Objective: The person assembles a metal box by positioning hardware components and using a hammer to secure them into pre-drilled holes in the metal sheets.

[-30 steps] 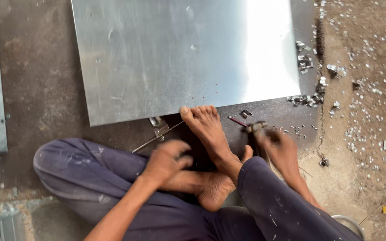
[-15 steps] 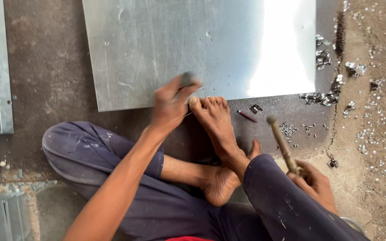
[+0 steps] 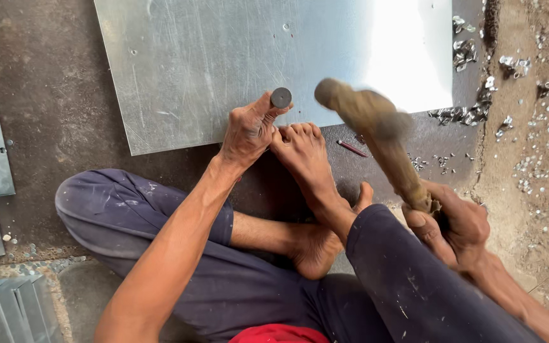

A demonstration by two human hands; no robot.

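Head view, looking down at a person seated on the floor: one left hand (image 3: 249, 130) is closed around one round-headed metal punch (image 3: 281, 97), held upright on the near edge of one large metal sheet (image 3: 223, 57). One right hand (image 3: 455, 219) grips the handle of one wooden mallet (image 3: 373, 136) (blurred), raised near the punch. One bare foot (image 3: 303, 155) rests at the sheet's edge, just beside the left hand. Many metal scraps (image 3: 471, 51) lie scattered at right.
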